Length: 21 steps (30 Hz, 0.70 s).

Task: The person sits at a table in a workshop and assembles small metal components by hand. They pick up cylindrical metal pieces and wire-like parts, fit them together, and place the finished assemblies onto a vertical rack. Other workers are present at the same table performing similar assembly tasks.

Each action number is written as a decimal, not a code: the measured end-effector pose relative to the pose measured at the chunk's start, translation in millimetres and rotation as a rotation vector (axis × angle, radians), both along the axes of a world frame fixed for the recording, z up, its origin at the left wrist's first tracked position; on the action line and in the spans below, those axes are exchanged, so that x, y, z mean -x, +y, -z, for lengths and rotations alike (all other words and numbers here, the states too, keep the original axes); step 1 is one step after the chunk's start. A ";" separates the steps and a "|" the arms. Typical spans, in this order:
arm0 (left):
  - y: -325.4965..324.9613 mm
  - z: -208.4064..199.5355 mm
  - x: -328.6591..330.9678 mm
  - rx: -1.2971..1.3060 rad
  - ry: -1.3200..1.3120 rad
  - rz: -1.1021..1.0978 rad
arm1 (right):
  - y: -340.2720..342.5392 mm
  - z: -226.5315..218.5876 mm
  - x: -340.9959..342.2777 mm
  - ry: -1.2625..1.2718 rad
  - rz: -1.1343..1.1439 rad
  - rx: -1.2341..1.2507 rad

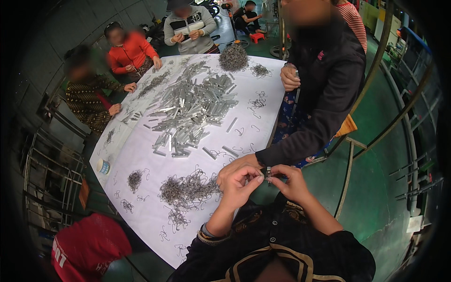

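Small metal piece (268, 173) — narrow, upright, mostly dark with a pale glint near the top. Sits in front of the dark, gold-trimmed shirt (290, 229), by the edge of the white table (136, 157), between the fingertips of both hands. Pinched on one side by thumb and forefinger of the left hand (240, 184), on the other by those of the right hand (291, 182), both in a narrow grip. On the tabletop, straight silver bars (192, 108) in a loose, overlapping mound, smooth, shiny and flat-faced. Nearer, a tangled heap of thin, dark wire hooks (188, 189), curved at the ends, with single ones strewn around; farther off, a denser, rounded mass of wire (233, 57). Partly hidden behind the left hand, a co-worker's hand (233, 168), reaching from a black sleeve (300, 141) toward the hooks; cannot tell what lies beneath. Cut off at lower left, a red garment (94, 244). Too small to make out — the held piece's exact shape, half covered by fingertips.
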<state>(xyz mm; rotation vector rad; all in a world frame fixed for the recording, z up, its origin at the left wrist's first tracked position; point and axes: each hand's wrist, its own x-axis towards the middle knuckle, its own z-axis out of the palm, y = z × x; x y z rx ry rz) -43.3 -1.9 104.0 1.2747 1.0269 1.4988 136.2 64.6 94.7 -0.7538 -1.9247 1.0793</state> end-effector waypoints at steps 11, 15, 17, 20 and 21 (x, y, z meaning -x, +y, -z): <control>-0.5 17.3 -1.5 0.085 -0.072 -0.016 | -2.1 2.9 0.6 -0.002 -0.072 -0.093; 0.3 19.5 -9.5 0.048 -0.266 -0.011 | -3.3 0.6 0.0 -0.052 -0.088 -0.038; 0.1 21.1 -9.0 0.078 -0.389 0.048 | -2.9 0.2 -1.0 -0.053 -0.116 -0.034; -0.1 22.3 -8.0 0.115 -0.518 0.127 | -1.8 4.6 -1.1 -0.046 -0.162 -0.034; -0.1 24.8 -9.0 0.092 -0.490 0.111 | -2.2 2.8 -1.0 -0.066 -0.153 -0.019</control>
